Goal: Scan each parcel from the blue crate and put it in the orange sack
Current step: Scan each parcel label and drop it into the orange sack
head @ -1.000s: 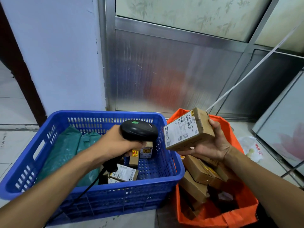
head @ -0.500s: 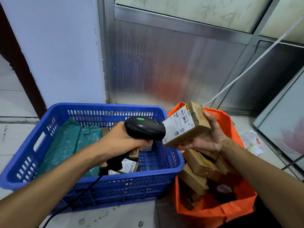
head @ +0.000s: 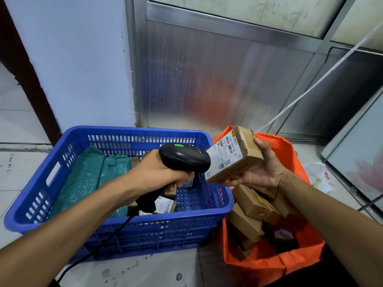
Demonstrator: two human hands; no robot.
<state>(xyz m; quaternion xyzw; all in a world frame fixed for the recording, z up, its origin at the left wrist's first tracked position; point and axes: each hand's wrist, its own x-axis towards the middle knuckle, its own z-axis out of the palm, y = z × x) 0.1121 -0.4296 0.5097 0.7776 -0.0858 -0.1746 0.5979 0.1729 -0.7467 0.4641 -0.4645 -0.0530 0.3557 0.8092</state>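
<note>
Against metal panelling, our right hand (head: 261, 172) cups the parcel (head: 233, 154) over the orange sack (head: 290, 264), label tilted toward the scanner (head: 184, 158) for reading; our left hand (head: 157, 172) clenches its handle above the blue crate (head: 128, 220).

The orange sack (head: 269, 264) gapes open on the right, boxes (head: 246, 222) piled along its left side. In the blue crate (head: 145, 228), green bags (head: 89, 179) crowd the left; its right floor shows bare patches.
</note>
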